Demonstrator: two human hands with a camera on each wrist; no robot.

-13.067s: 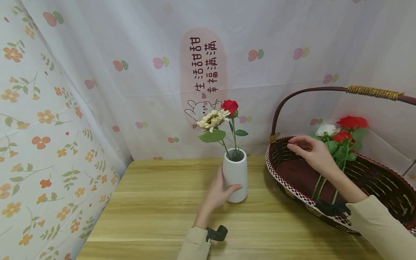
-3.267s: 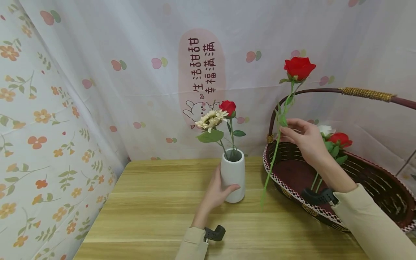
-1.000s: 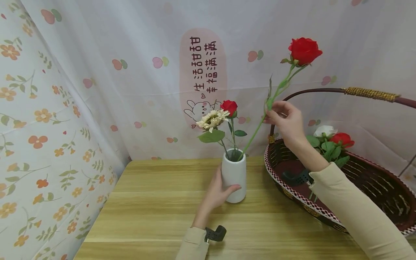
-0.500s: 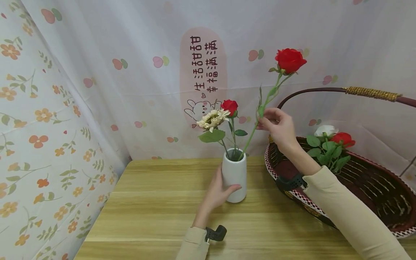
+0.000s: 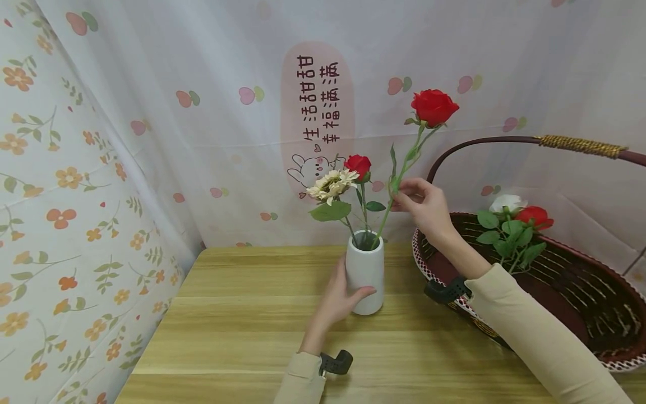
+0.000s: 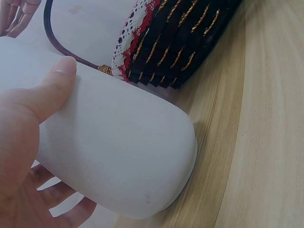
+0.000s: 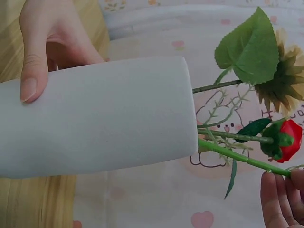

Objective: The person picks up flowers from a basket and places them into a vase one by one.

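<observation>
A white vase (image 5: 365, 280) stands upright on the wooden table, and my left hand (image 5: 339, 296) grips it around the lower body, thumb across the front. My right hand (image 5: 424, 207) pinches the green stem of a tall red rose (image 5: 435, 108) between thumb and fingertips. The lower end of that stem is inside the vase mouth, its tip hidden by the wall. A cream sunflower-like bloom (image 5: 333, 186) and a shorter red rose (image 5: 358, 167) lean out of the same vase. The right wrist view shows the held stem (image 7: 228, 153) entering at the rim beside the other stems.
To the right sits a dark woven basket (image 5: 580, 264) with lace trim and a tall arched handle (image 5: 580, 145). In it lie a white rose (image 5: 507, 203) and another red rose (image 5: 534, 217) with leaves. A printed curtain (image 5: 227, 140) hangs right behind the wooden table (image 5: 242, 325).
My right hand took a red rose out of the basket, carried it left and lowered its stem into the vase, where it has sunk deeper. The left hand has kept its grip on the vase.
</observation>
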